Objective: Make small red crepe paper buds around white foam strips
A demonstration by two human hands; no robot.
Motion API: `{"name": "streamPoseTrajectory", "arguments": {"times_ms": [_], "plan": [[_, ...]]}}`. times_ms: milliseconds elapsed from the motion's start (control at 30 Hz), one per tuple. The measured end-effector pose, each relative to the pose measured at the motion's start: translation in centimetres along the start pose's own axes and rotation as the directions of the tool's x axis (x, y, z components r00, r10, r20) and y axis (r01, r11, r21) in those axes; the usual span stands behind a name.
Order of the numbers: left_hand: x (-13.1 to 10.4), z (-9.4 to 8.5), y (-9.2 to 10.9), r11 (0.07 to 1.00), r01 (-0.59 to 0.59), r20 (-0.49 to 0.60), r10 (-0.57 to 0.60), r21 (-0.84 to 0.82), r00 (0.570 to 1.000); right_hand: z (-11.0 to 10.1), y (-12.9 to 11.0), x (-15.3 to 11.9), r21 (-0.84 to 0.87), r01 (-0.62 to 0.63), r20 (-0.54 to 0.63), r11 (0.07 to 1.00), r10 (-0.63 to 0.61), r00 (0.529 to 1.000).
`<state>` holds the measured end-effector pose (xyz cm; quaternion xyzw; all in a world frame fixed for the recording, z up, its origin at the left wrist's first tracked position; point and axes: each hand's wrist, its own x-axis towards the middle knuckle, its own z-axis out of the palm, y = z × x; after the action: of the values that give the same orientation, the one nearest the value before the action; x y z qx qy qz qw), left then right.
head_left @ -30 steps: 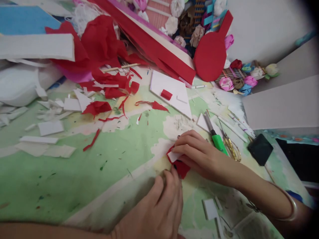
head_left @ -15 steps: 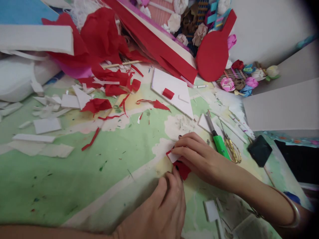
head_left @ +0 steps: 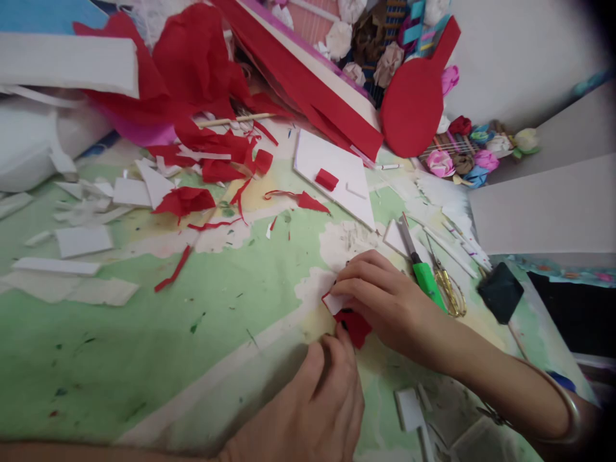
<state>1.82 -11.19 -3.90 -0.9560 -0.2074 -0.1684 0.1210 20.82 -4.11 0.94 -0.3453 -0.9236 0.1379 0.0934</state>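
A small white piece (head_left: 335, 303) lies on a piece of red paper (head_left: 356, 327), low in the middle of the view. From the right, my right hand (head_left: 385, 295) reaches over it, its bent fingers pressed together on the white piece and the red paper. My left hand (head_left: 317, 398) is below, fingers curled together, its fingertips at the lower left edge of the red paper. Both hands partly cover the paper.
A green-handled knife (head_left: 427, 280) and gold scissors (head_left: 450, 292) lie behind my right hand. A white board (head_left: 332, 154) bears a small red piece. Red scraps (head_left: 185, 202) and white offcuts (head_left: 84, 241) lie at left. A red paddle shape (head_left: 412, 106) stands at the back.
The view has shifted slightly. My right hand's fingers sit slightly differently over the white piece; otherwise both hands remain at the red paper.
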Motion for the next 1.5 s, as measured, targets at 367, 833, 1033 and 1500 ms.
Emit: {"name": "streamPoseTrajectory", "arguments": {"times_ms": [367, 833, 1033, 1500], "plan": [[0.1, 0.0, -0.1, 1.0, -0.006, -0.002, 0.006, -0.002, 1.0, 0.6, -0.2, 0.0, -0.021, -0.033, -0.025, 0.999, 0.033, 0.999], [0.1, 0.2, -0.1, 0.999, 0.036, -0.039, -0.037, -0.022, 0.999, 0.8, -0.4, -2.4, -0.043, -0.161, -0.19, 0.986, 0.151, 0.97], [0.5, 0.8, -0.1, 0.995, 0.075, -0.123, -0.083, -0.067, 0.989, 0.9, -1.6, -5.6, -0.046, -0.182, -0.284, 0.982, 0.161, 0.945], [3.7, 0.6, -6.5, 0.918, 0.259, 0.097, -0.241, -0.299, 0.966, 2.7, -3.4, -7.2, -0.02, -0.161, -0.109, 0.987, 0.157, 0.982]]}}
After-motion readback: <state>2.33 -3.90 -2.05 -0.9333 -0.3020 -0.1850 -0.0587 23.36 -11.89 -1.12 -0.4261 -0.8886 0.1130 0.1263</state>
